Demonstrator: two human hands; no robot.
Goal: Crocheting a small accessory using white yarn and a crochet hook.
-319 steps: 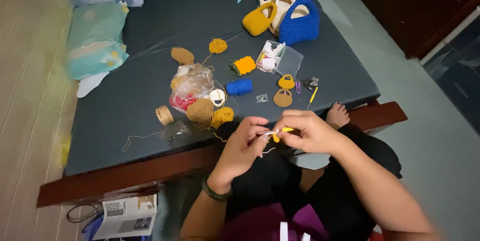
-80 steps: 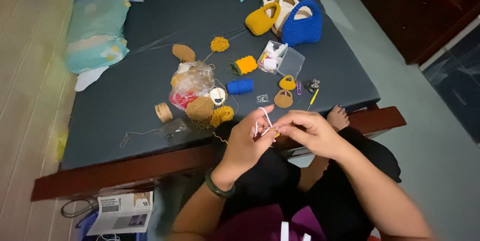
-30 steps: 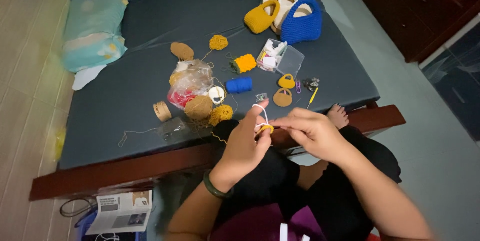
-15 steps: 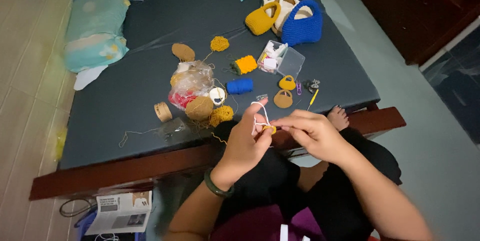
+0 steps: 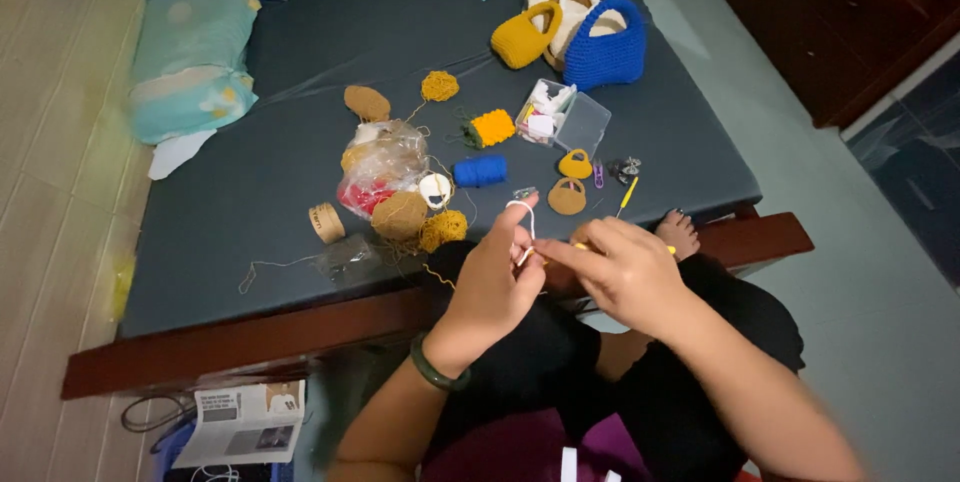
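Two hands meet at 6 o'clock of the mattress (image 5: 250,192): left hand (image 5: 495,277) pinches white yarn (image 5: 522,217), right hand (image 5: 620,267) grips a yellow hook (image 5: 580,246), blue yarn ball (image 5: 480,171) at 12.

Home bedroom, dark mattress (image 5: 300,172) on wooden bed frame (image 5: 250,342), pillows (image 5: 190,62), tiled floor (image 5: 50,192)

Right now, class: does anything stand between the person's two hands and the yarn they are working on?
Nothing visible does. The left hand has the white yarn loop around its raised finger, and the right hand meets it directly, holding a yellow-handled hook.
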